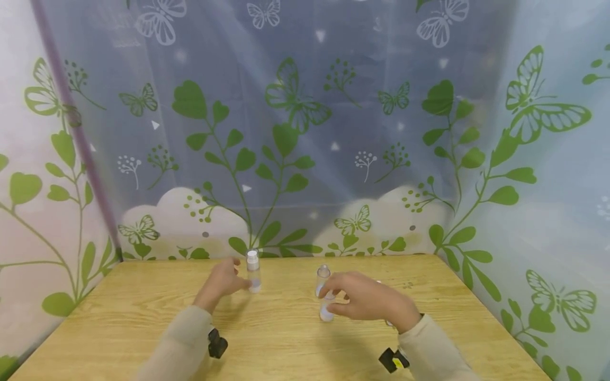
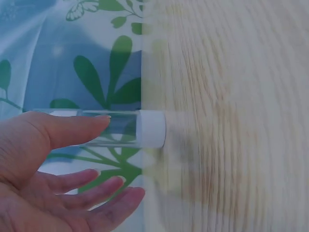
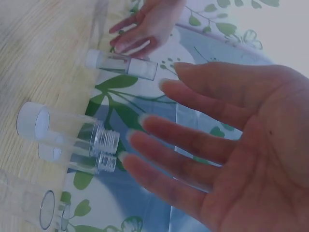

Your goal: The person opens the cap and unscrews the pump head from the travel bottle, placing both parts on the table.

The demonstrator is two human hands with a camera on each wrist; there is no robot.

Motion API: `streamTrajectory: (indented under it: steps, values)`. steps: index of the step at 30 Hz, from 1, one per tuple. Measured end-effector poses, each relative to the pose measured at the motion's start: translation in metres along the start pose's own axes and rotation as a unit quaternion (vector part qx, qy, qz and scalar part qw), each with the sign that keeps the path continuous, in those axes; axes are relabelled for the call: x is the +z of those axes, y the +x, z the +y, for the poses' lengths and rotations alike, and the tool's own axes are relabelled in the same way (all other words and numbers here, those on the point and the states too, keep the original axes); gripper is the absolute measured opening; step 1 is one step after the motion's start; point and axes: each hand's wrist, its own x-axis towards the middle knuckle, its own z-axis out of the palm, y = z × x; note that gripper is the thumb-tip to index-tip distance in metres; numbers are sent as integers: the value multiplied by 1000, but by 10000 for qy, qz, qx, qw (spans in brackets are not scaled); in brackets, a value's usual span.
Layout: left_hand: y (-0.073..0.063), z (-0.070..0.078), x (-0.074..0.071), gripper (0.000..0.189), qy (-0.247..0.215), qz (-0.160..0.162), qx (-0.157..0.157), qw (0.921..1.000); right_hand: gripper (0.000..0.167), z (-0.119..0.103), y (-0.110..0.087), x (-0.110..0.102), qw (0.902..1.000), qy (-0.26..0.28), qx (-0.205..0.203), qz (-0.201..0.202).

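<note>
Nearest, the right hand point(image 1: 367, 296) has its fingers extended and spaced apart; a clear bottle with a white base point(image 3: 65, 126) stands upright just beyond their tips, its threaded neck uncovered, and from above it shows past the gap between thumb and fingers. Clear cylinders point(image 3: 29, 200) stand to the little-finger side of that hand, partly hidden by it from above. A little farther on, past the right fingertips, is a second uncapped bottle point(image 1: 322, 278). The left hand point(image 1: 226, 278) also has its thumb and fingers parted, beside a capped bottle with a white top point(image 1: 254, 272) that stands just off the thumb tip; whether the thumb touches it I cannot tell. Beyond all the fingers hangs a leaf-patterned curtain point(image 1: 286, 159).
</note>
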Motion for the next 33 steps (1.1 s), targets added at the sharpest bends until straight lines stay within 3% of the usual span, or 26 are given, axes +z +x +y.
streamTrajectory:
  steps: [4,10,17,23,33]
  values:
    - [8,3,8,71,-284,90,28,9996,32,-5,5,5,9976,-606,-123,310]
    - [16,7,21,58,-747,261,25,9969,52,-12,7,13,9950,-790,266,553]
    - [17,7,29,40,-453,258,290,9982,57,-13,7,17,9923,-970,508,571]
    - [2,18,25,35,-1,-14,826,9966,58,-10,7,17,9915,-1028,678,411]
    - [-41,44,9,26,1,-637,1745,9826,58,-10,4,15,9910,-1055,729,390]
